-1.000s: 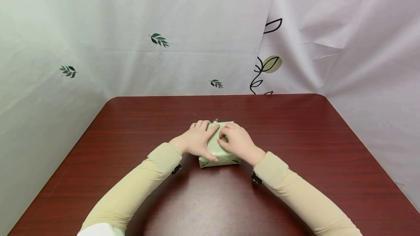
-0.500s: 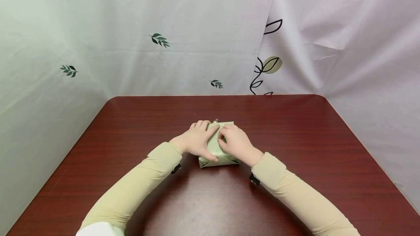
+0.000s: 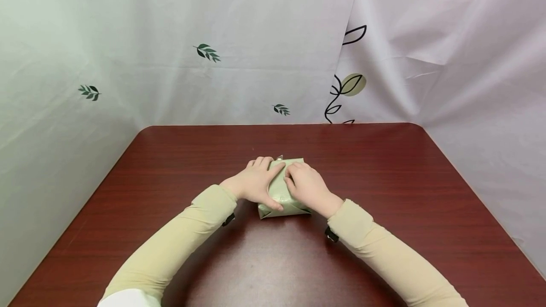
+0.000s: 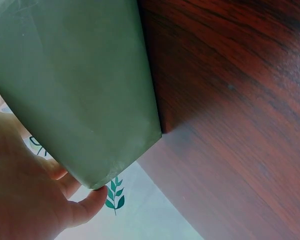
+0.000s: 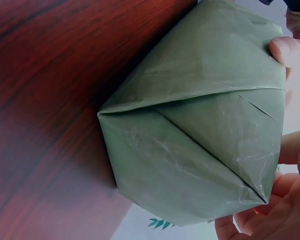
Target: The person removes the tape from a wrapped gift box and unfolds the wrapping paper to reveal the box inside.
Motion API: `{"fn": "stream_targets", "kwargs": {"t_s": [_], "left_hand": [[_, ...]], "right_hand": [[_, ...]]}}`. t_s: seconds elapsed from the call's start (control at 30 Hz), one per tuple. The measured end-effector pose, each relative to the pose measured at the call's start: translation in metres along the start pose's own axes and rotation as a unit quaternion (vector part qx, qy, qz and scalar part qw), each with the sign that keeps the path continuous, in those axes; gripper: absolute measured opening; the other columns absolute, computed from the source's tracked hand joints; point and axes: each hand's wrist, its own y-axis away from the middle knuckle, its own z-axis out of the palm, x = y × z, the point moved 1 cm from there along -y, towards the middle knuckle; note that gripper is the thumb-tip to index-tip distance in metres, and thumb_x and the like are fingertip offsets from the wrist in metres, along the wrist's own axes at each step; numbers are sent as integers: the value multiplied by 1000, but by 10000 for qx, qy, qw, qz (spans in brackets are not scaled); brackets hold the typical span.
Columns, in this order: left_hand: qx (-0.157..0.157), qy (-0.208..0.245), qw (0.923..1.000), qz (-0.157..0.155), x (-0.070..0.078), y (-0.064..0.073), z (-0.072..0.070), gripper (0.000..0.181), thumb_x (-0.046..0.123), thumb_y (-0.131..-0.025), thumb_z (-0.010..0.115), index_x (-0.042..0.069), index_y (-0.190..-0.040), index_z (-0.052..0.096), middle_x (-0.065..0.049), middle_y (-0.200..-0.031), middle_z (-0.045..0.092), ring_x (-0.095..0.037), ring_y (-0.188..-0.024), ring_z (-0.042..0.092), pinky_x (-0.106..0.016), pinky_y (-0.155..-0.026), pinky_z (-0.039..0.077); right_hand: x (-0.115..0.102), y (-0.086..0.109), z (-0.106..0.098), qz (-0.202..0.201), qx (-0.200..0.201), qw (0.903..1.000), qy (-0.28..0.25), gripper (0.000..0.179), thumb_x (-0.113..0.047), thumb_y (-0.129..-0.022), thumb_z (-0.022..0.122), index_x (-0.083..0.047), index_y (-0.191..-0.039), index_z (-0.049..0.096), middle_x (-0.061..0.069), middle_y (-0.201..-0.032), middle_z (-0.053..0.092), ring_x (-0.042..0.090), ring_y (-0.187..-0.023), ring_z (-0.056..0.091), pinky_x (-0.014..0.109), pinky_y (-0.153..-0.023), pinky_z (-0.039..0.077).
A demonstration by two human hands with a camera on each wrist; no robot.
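A package wrapped in pale green paper (image 3: 279, 191) lies on the table, its folded end flap (image 5: 190, 155) facing the right wrist camera. My left hand (image 3: 256, 184) rests across its left side with spread fingers, the thumb reaching towards the near edge. Some of those fingertips touch a corner of the package in the left wrist view. On top of the right side sits my right hand (image 3: 310, 186), fingers bent, thumb close to the index finger. Whether anything lies between the right fingertips is hidden. A small shiny piece (image 3: 279, 158) sticks up at the package's far edge.
The dark red wooden table (image 3: 273, 264) stretches around the package on all sides. Behind it hangs a pale curtain (image 3: 239, 84) with leaf prints, which also closes off both sides. A black strap (image 3: 331, 234) shows under the right sleeve.
My right hand has shifted slightly to the left over the package top, and its thumb and index finger have drawn closer together. The left hand and the package have stayed put.
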Motion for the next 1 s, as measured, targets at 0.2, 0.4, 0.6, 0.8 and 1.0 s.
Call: {"fn": "stream_targets", "kwargs": {"t_s": [0.2,0.4,0.6,0.8,1.0], "left_hand": [[-47,30,10000,-6,1,0,-1,112,68,-63,71,10,-148,28,-21,-136,37,-34,-125,34,-53,-101,31],[-69,23,10000,-31,1,0,-1,112,68,-63,71,10,-148,27,-21,-136,36,-34,-125,34,-53,-102,30],[-55,-23,10000,-46,0,-1,0,112,69,-63,71,10,-148,28,-20,-135,37,-34,-125,34,-52,-101,30],[-55,-46,10000,-22,0,-1,0,113,70,-62,70,10,-148,28,-19,-133,38,-33,-123,35,-51,-100,32],[-98,2,9999,-56,1,0,-2,114,69,-62,70,10,-149,27,-19,-135,37,-33,-123,34,-50,-100,32]], "right_hand": [[2,0,-1,35,-26,10000,72,8,-9,-88,62,-6,-81,58,6,-82,61,28,-85,59,41,-73,50],[5,1,-1,95,24,9999,25,8,-8,-89,61,-7,-82,58,6,-81,60,27,-84,58,40,-72,50],[6,1,-2,156,194,9997,34,8,-9,-89,60,-7,-81,58,5,-76,60,26,-78,57,39,-66,49],[9,2,-4,355,153,9992,-60,8,-8,-89,59,-7,-81,57,6,-75,58,25,-77,56,39,-65,48],[17,3,-5,462,300,9982,-219,8,-7,-89,58,-4,-81,57,9,-78,58,27,-80,56,39,-70,49]]}}
